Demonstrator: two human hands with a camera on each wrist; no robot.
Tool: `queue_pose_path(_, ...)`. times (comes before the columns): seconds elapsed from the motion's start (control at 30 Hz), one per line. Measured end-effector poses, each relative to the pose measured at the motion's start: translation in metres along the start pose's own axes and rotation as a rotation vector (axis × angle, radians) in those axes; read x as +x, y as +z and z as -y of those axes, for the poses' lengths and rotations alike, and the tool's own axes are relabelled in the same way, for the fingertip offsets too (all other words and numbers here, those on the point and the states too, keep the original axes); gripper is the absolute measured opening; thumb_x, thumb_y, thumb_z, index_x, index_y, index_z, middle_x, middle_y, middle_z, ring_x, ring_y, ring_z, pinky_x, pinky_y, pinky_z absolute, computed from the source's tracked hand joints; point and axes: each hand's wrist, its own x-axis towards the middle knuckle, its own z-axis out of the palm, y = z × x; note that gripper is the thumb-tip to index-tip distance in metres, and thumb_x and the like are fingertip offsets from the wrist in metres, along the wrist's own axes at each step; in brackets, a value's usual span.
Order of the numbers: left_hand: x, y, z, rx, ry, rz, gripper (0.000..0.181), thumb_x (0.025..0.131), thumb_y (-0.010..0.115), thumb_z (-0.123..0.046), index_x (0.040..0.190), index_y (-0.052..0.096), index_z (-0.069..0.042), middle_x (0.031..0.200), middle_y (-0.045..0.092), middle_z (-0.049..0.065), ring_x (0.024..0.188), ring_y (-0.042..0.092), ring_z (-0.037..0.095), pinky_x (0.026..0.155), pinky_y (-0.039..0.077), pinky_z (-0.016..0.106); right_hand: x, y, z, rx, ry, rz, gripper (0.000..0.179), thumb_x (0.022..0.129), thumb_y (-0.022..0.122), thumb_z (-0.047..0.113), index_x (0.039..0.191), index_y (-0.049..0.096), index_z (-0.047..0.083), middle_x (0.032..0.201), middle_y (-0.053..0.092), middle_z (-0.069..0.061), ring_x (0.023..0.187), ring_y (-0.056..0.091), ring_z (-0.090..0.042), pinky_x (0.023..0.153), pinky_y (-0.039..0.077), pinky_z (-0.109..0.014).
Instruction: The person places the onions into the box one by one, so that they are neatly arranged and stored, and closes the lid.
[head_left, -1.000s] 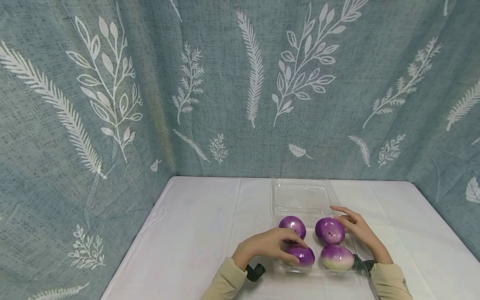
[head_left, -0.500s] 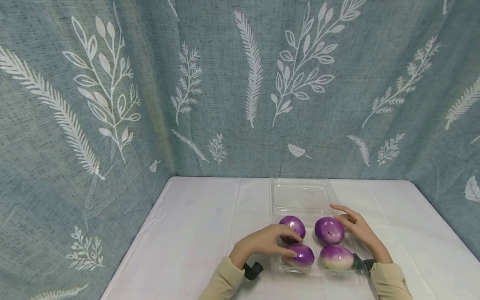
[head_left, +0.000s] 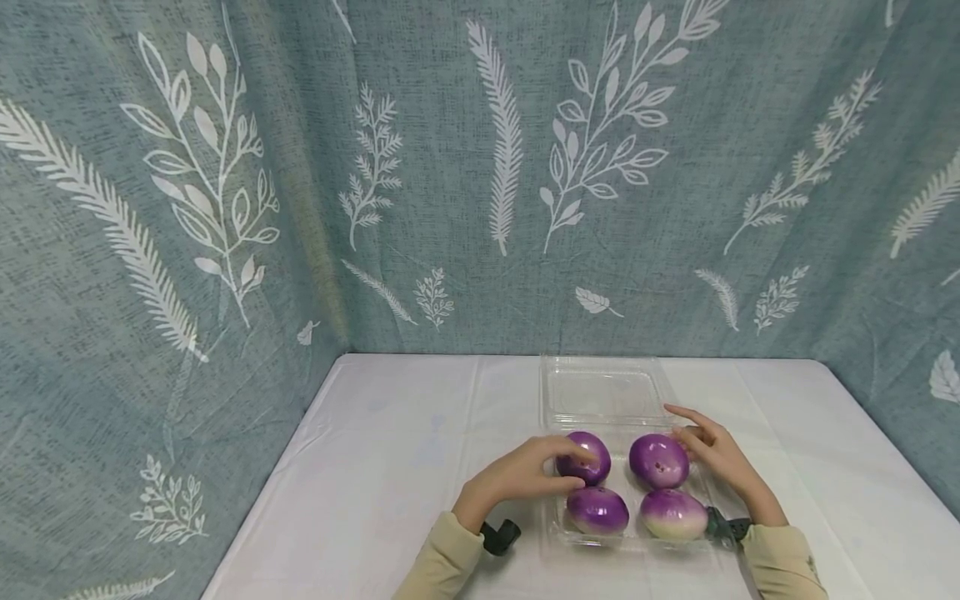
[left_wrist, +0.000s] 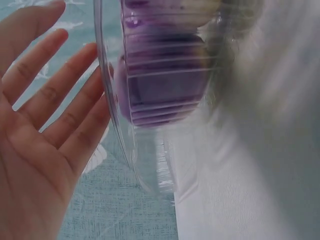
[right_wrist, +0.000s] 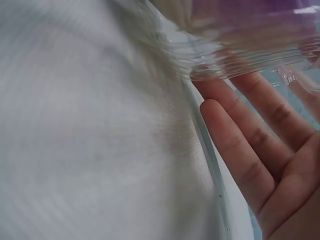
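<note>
A clear plastic clamshell box sits on the table with purple onions inside, two at the back and two at the front. My left hand hovers at the box's left side, its fingers over the back-left onion and apart from the front-left onion. In the left wrist view, the fingers of this hand are spread beside the clear wall. My right hand rests against the right wall, close to the back-right onion. The front-right onion shows a pale lower half.
The box's clear lid lies folded back behind it. White cloth covers the table. A teal leaf-patterned curtain hangs along the back and sides. Each wrist carries a dark camera mount.
My left hand has let go of the front-left onion and moved back and left, over the back-left onion. My right hand has barely moved.
</note>
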Motion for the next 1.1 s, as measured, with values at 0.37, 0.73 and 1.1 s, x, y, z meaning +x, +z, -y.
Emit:
queue_pose_path(0.37, -0.002, -0.006, 0.01, 0.032, -0.055, -0.092, 0.033, 0.089, 0.063, -0.017, 0.121, 0.06, -0.011, 0.122, 0.06, 0.001, 0.116, 0.052, 0.013, 0.102, 0.038, 0.024, -0.001, -0.002, -0.004, 0.051, -0.01, -0.004, 0.04, 0.099, 0.042, 0.009, 0.134, 0.037, -0.008, 0.088, 0.067, 0.019, 0.076, 0.067, -0.008, 0.063, 0.057, -0.03)
queue_pose_path(0.73, -0.002, -0.006, 0.021, 0.07, -0.112, -0.206, 0.033, 0.09, 0.061, -0.023, 0.122, 0.059, -0.014, 0.122, 0.059, 0.0, 0.118, 0.05, 0.016, 0.104, 0.037, 0.032, -0.003, -0.003, -0.002, 0.046, -0.012, -0.019, 0.04, 0.098, 0.044, 0.008, 0.134, 0.037, -0.009, 0.085, 0.068, 0.015, 0.072, 0.067, -0.009, 0.062, 0.057, -0.03)
queue_pose_path(1.1, 0.001, -0.01, 0.028, 0.071, -0.194, -0.29, 0.034, 0.089, 0.062, -0.022, 0.122, 0.058, -0.013, 0.122, 0.058, 0.002, 0.118, 0.051, 0.019, 0.103, 0.039, 0.035, -0.001, -0.005, 0.001, 0.024, -0.01, -0.027, 0.041, 0.098, 0.045, 0.008, 0.134, 0.036, -0.009, 0.083, 0.067, 0.014, 0.071, 0.066, -0.009, 0.061, 0.057, -0.029)
